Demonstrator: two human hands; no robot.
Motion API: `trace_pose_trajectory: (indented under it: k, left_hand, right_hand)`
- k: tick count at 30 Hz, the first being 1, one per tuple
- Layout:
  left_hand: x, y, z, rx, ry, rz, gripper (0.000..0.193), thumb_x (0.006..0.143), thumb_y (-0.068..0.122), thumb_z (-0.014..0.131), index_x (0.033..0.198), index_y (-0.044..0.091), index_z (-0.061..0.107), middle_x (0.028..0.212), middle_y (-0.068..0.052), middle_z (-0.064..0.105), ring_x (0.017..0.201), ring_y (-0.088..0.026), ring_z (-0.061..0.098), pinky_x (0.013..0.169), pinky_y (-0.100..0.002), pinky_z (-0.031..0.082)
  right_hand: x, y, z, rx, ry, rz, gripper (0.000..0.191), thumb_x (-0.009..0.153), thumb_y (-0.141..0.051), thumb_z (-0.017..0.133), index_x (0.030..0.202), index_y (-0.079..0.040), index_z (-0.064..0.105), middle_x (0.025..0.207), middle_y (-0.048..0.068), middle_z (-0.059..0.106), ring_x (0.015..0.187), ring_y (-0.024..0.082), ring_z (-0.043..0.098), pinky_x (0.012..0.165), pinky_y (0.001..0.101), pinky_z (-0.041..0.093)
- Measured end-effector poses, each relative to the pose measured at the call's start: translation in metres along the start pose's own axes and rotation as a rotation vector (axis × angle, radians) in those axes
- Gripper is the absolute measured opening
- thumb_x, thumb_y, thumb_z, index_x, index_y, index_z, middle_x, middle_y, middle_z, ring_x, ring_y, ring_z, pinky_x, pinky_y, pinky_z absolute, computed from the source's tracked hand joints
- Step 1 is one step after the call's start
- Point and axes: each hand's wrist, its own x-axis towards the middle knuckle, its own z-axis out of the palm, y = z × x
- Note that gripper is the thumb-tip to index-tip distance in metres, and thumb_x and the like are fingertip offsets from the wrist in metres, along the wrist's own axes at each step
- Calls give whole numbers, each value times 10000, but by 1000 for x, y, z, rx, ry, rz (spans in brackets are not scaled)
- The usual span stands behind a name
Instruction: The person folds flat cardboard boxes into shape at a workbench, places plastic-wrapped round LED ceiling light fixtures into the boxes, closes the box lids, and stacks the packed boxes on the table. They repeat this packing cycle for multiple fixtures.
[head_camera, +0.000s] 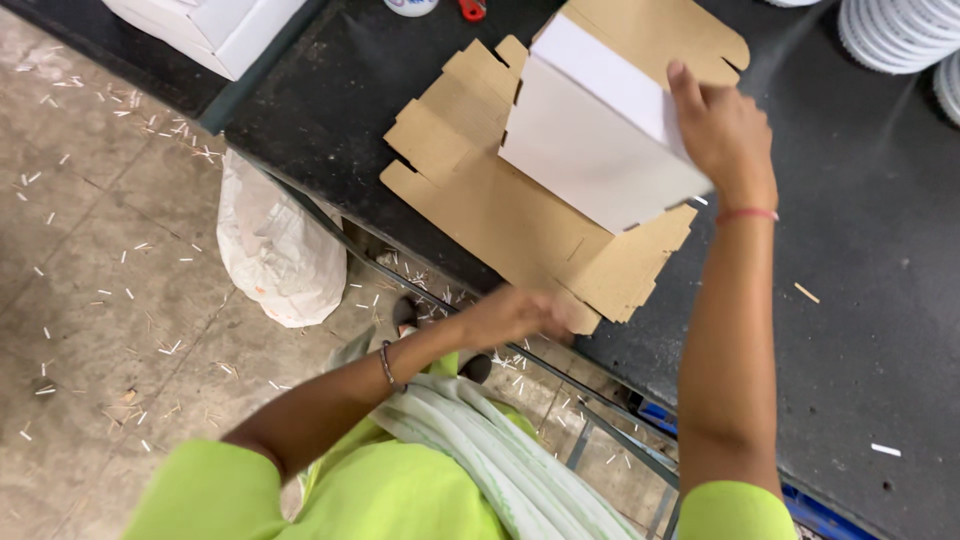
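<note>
The right hand grips the raised white panel's far edge, while the left hand, blurred, grip unclear, touches the flat box blank's near edge on the surface.

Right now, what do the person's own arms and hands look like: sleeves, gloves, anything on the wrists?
Both hands are bare, no gloves. Short bright lime-green sleeves end above the elbows, leaving the forearms uncovered. The left hand is motion-blurred; its wrist carries a thin dark beaded bracelet. The right hand has a thin pink-red thread band at the wrist. No watch or rings visible.
</note>
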Motion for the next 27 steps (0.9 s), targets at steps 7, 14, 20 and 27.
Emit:
trace_pose_trajectory:
  k: [7, 14, 20, 27]
  left_hand:
    - [-43, 10, -74, -944, 725, 83, 831, 916, 657, 571, 1532, 152, 337, 1389, -93, 581, 1225, -314, 637, 926, -592, 569]
    - [-62, -10, -74, -570, 1024, -325, 776, 691, 326, 862, 1382, 177, 540, 1189, -83, 682, 1094, -242, 669, 722, -510, 572]
    - [-124, 15, -111, -614, 943, -90, 745, 718, 322, 864, 1382, 108, 602, 1122, -57, 701, 977, -174, 693, 658, -320, 591]
    - [-236, 104, -213, -398, 1078, 163, 758, 830, 363, 816, 1484, 86, 548, 1081, -38, 672, 859, -71, 594, 539, -223, 427]
  right_hand:
    - [-67, 55, 30, 889, -216, 43, 687, 1101, -548, 327, 1177, 23, 700, 1071, 90, 764, 939, 186, 737, 818, 305, 591]
    - [-152, 75, 130, 959, 37, 126, 513, 1095, -356, 530, 1421, 38, 501, 1361, 142, 560, 1154, 190, 601, 909, 335, 574]
    - [-166, -15, 146, 1329, -22, 161, 611, 1111, -297, 499, 1626, -48, 285, 1456, 147, 522, 1261, 235, 575, 962, 382, 516]
    - [-139, -232, 145, 1539, 52, -264, 775, 1046, -229, 640, 1657, -78, 188, 1643, 140, 368, 1506, 291, 420, 1245, 445, 408]
